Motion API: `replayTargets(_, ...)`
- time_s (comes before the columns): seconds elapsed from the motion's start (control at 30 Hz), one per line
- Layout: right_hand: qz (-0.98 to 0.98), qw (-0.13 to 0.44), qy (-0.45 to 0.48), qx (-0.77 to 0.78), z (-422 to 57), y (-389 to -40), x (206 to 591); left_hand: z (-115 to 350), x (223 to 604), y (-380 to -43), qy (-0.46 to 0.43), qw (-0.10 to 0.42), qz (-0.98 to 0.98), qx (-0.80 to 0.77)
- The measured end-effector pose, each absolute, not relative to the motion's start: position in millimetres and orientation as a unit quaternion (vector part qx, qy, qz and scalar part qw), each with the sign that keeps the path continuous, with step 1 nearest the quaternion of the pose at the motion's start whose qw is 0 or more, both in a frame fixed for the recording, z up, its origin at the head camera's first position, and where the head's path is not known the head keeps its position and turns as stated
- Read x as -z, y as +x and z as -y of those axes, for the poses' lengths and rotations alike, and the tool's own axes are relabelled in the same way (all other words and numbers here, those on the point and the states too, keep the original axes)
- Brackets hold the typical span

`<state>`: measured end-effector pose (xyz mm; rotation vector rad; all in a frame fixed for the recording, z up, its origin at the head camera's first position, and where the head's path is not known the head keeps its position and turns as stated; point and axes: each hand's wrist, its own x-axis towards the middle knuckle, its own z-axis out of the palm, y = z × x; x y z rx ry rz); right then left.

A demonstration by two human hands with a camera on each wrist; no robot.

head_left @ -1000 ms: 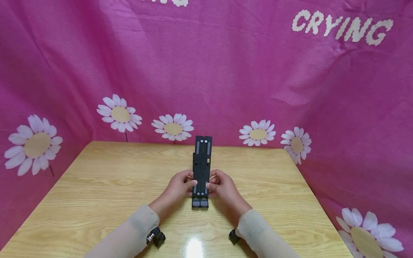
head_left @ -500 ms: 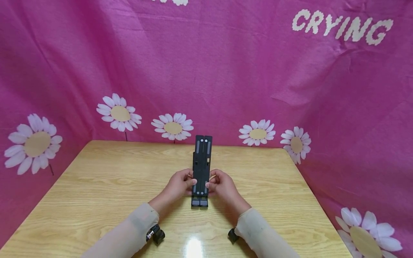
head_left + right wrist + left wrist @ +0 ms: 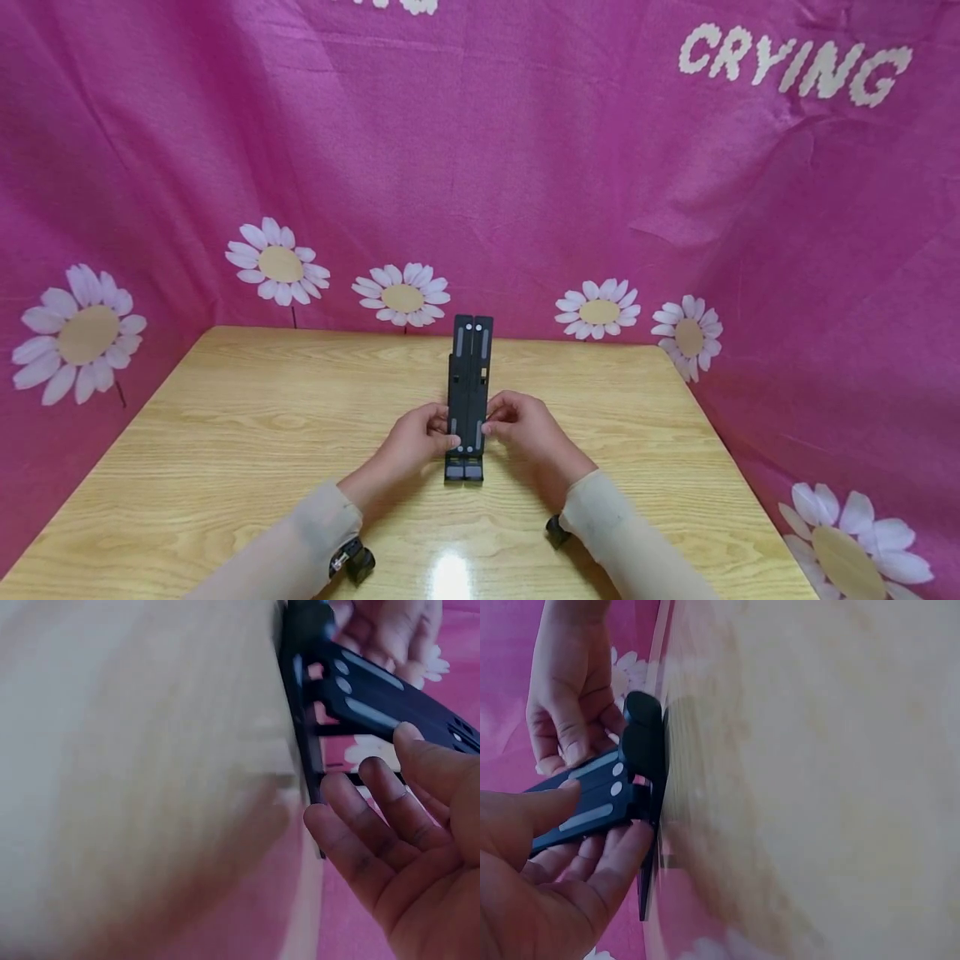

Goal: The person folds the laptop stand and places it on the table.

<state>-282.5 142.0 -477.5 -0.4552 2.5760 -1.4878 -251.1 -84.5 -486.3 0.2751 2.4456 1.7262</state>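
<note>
Stand [image 3: 468,392] black, folded, grey pads, tilted; left hand [image 3: 415,440], right hand [image 3: 525,429] fingers pinch its sides.

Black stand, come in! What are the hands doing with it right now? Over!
Left hand and right hand pinch the black stand. Stand tilted up on wooden table. Nothing blocking.

wooden table [image 3: 225,433] | pink daisy-print cloth [image 3: 480,167] behind, lettered "CRYING" [image 3: 795,62]
</note>
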Motion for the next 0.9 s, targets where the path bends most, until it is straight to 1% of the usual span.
replayTargets(0.2, -0.87, 0.024, -0.175, 0.461, -155, -296, 458, 85, 486, -237, 0.101, 0.081, -0.826, -0.549)
replayTargets(0.5, -0.869, -0.017, -0.184, 0.458, -169, -319, 419, 82, 490, -225, 0.093, 0.076, -0.854, -0.506)
replayTargets(0.7, -0.858, -0.026, -0.196, 0.474, -168, -336, 394, 81, 488, -222, 0.09, 0.076, -0.861, -0.495)
replayTargets(0.9, -0.857, -0.006, -0.248, 0.451, -163, -347, 379, 80, 487, -222, 0.096, 0.072, -0.871, -0.477)
